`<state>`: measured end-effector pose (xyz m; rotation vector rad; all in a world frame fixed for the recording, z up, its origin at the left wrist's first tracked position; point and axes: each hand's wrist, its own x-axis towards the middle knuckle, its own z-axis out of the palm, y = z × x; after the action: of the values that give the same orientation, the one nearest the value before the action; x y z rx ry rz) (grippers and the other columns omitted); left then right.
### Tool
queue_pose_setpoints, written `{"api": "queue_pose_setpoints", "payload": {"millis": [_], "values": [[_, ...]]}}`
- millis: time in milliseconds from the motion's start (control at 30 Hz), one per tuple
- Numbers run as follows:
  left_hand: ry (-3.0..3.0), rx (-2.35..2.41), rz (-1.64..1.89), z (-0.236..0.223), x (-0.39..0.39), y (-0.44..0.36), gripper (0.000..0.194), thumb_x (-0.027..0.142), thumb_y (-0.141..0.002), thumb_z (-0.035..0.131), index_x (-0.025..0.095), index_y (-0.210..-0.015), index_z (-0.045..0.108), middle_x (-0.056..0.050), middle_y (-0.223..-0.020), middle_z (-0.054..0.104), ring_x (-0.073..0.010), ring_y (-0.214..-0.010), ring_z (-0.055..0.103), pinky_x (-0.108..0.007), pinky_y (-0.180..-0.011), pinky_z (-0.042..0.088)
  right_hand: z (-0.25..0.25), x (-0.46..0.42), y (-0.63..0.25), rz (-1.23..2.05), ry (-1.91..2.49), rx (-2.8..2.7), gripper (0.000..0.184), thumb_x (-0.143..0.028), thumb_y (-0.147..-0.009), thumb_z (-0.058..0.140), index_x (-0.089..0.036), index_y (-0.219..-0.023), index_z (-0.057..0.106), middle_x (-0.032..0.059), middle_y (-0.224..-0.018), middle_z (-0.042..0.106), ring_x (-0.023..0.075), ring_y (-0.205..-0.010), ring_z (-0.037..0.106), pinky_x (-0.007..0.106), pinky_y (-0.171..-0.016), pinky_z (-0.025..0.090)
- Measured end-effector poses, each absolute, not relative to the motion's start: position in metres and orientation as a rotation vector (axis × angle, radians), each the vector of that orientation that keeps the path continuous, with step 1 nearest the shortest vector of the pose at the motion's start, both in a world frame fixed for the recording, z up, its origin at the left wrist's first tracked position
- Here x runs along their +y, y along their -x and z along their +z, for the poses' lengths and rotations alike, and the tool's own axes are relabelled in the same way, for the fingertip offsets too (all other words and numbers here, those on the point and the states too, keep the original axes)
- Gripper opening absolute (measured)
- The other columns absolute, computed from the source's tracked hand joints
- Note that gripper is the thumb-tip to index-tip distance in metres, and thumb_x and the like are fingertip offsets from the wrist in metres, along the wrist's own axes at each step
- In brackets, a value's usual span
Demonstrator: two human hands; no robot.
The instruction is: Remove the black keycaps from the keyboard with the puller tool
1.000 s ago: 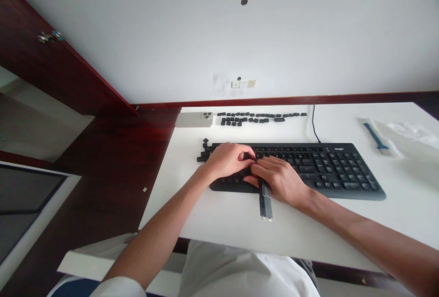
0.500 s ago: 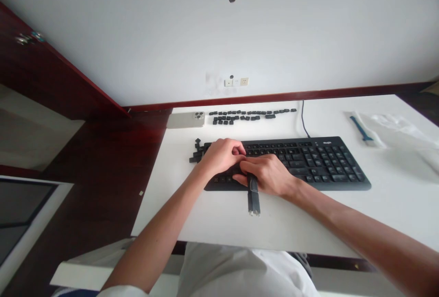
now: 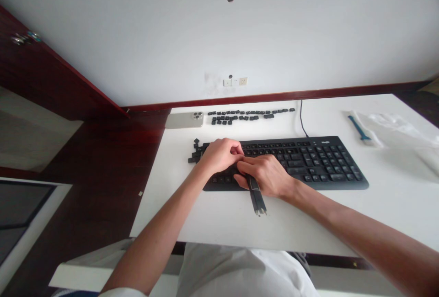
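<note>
Right hand (image 3: pixel 264 176) clamped on a keycap puller (image 3: pixel 257 201), left hand (image 3: pixel 221 156) curled on the keyboard (image 3: pixel 318 162), its grip unclear, loose keycaps (image 3: pixel 252 115) far and left, phone (image 3: pixel 184 120) beyond

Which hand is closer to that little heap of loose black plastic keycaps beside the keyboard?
Left: the left hand sits just beside the heap of loose black plastic keycaps; the right hand lies farther off, beyond the left hand.

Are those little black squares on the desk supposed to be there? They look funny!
Yes, that looks odd! Black keycaps lie in a long row on the desk, and a messy heap sits beside the keyboard. Keycaps normally sit on a keyboard.
</note>
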<state>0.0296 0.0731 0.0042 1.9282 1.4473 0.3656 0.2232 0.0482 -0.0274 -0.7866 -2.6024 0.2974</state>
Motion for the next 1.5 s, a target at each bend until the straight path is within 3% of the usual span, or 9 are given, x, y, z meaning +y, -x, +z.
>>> {"api": "queue_pose_setpoints", "payload": {"millis": [367,900,1167,1333,1500], "values": [[-1.954,1.445,0.38,0.002,0.071,-0.031,0.009,0.023,-0.085,0.068,0.024,-0.081,0.076,0.003,-0.078,0.075,-0.0141,-0.068,0.062,-0.026,-0.062,0.039,-0.045,0.051,-0.228,0.373,0.656,-2.549,0.018,-0.012,-0.098,0.05,-0.018,-0.085,0.061,0.0011,-0.081,0.061,0.0129,-0.064,0.049,0.028,-0.064,0.036],[-1.932,1.4,0.407,0.004,0.07,-0.031,0.011,0.024,-0.086,0.068,0.023,-0.078,0.075,0.003,-0.079,0.075,-0.0132,-0.066,0.062,-0.026,-0.061,0.04,-0.047,0.047,-0.229,0.33,0.612,-2.499,0.02,-0.008,-0.097,0.049,-0.019,-0.082,0.058,-0.0005,-0.076,0.057,0.0122,-0.062,0.046,0.027,-0.062,0.035],[-1.963,1.288,0.476,0.001,0.065,-0.021,0.021,0.031,-0.097,0.059,0.024,-0.093,0.079,0.0,-0.088,0.077,-0.0164,-0.078,0.068,-0.027,-0.072,0.048,-0.034,0.046,-0.225,0.375,0.822,-2.389,0.028,-0.02,-0.102,0.046,-0.02,-0.074,0.048,-0.0013,-0.069,0.051,0.0107,-0.057,0.04,0.027,-0.057,0.029],[-1.828,1.278,0.543,-0.002,0.065,-0.013,0.03,0.025,-0.097,0.058,0.027,-0.125,0.07,-0.001,-0.098,0.075,-0.0128,-0.071,0.069,-0.025,-0.071,0.052,-0.03,0.052,-0.232,0.646,1.02,-2.148,0.033,-0.03,-0.105,0.046,-0.02,-0.074,0.042,-0.0037,-0.066,0.045,0.009,-0.056,0.038,0.025,-0.057,0.03],[-1.908,1.28,0.541,-0.001,0.065,-0.012,0.021,0.033,-0.095,0.067,0.025,-0.113,0.073,0.0,-0.091,0.072,-0.0131,-0.07,0.066,-0.025,-0.067,0.05,-0.022,0.064,-0.246,0.688,1.231,-1.902,0.043,-0.043,-0.105,0.046,-0.021,-0.069,0.037,-0.0048,-0.06,0.034,0.0106,-0.055,0.035,0.026,-0.055,0.03]]}}
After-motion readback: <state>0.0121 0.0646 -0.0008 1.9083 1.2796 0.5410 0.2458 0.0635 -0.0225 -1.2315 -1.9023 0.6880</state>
